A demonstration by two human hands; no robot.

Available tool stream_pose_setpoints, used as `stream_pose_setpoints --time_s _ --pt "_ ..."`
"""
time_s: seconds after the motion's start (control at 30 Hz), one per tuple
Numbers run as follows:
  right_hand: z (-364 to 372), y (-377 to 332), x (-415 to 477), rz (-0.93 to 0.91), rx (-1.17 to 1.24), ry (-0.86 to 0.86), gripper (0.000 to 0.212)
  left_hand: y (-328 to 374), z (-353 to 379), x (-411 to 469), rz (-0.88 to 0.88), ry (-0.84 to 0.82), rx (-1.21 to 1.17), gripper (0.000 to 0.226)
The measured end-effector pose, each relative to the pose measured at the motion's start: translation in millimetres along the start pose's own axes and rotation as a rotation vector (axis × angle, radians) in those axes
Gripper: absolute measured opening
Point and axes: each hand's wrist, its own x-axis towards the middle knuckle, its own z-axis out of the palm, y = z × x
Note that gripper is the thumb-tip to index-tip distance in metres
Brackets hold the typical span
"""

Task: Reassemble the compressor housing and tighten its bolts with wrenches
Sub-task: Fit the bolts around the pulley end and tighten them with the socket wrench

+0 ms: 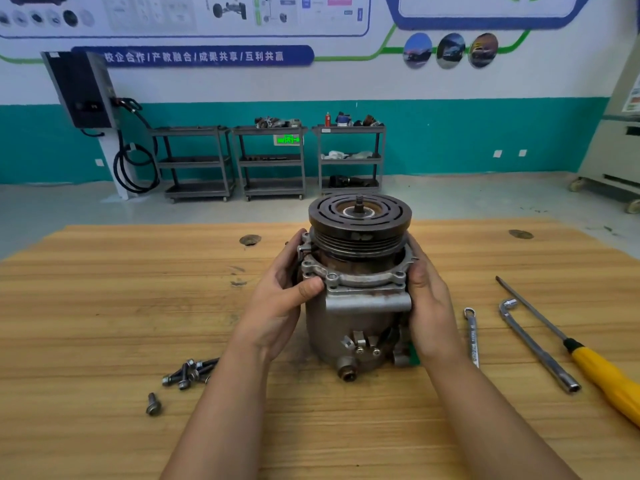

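A grey metal compressor housing (349,323) stands upright in the middle of the wooden table (104,306), with a dark grooved pulley (360,225) on top. My left hand (280,299) grips the flange on its left side, thumb pressed on the front rim. My right hand (427,299) clasps the right side of the same flange. Several dark bolts (188,372) lie in a loose pile at the front left, and one more bolt (153,404) lies apart, nearer me. To the right lie a ring wrench (472,336) and an L-shaped socket wrench (538,346).
A screwdriver with a yellow handle (602,368) lies at the far right of the table. Two round holes (250,240) (520,233) mark the table's far side. Beyond the table stand three grey shelf carts (270,161) against a teal wall, with a wall charger (83,88) at left.
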Motion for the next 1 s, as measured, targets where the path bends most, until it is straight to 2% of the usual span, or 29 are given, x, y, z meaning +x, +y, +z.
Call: stream_pose_setpoints --time_s 0.2,0.4,0.57,0.7,1.0 --pt "1.6 1.8 -1.8 -0.062 0.013 0.026 0.058 -3.5 0.6 0.8 0.010 -0.005 -0.050 0.112" --pt "5.7 1.7 -3.2 -0.119 -0.018 0.042 0.040 -2.4 3.1 -0.5 0.020 0.003 -0.083 0.116" --pt "5.3 4.2 -3.3 -0.140 -0.013 0.051 0.048 -2.1 1.7 -2.3 0.011 -0.002 -0.089 0.116" --pt "6.7 2.4 -3.3 -0.144 -0.012 0.045 0.043 -2.2 3.8 -3.0 0.017 0.007 -0.112 0.117" --pt "4.7 3.8 -3.8 -0.153 -0.050 0.062 0.046 1.0 8.0 -5.6 0.027 0.020 -0.129 0.120"
